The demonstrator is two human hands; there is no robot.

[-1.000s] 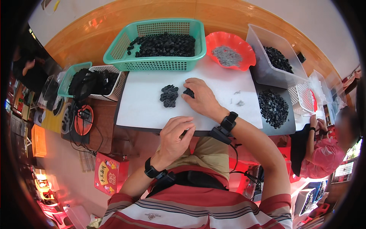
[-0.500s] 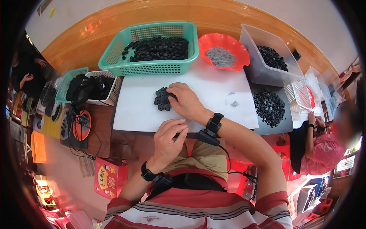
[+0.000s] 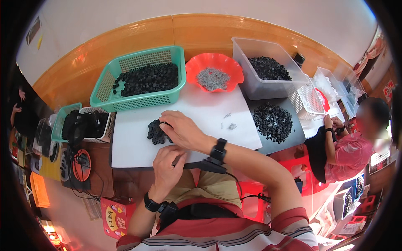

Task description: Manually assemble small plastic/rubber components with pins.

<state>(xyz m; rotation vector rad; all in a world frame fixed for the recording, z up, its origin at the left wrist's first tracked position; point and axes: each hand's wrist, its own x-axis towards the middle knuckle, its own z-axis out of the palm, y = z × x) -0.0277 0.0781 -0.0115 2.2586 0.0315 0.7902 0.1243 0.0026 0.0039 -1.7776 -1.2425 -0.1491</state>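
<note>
On the white table sheet (image 3: 134, 152) lies a small pile of round black parts (image 3: 155, 134). My right hand (image 3: 184, 130) rests at the right side of this pile with its fingers bent together; what they pinch is hidden under them. Just nearer to me, over the sheet's front edge, my left hand (image 3: 167, 167) is closed, thumb against the fingers. Something dark shows at its fingertips, too small to name. The two hands almost touch. A few thin grey metal pins (image 3: 231, 126) lie loose on the sheet, right of my hands.
Along the back stand a green basket (image 3: 138, 103) of black parts, a red wavy-edged bowl (image 3: 234, 75) of grey pins and a clear bin (image 3: 268, 90) of black parts. More black parts (image 3: 273, 122) are heaped at the right. A co-worker in pink (image 3: 351, 152) sits further right.
My left hand has moved up toward the right hand and over the sheet's edge. My right hand stays at the pile. The whole view has shifted, so the table sits lower and further left.
</note>
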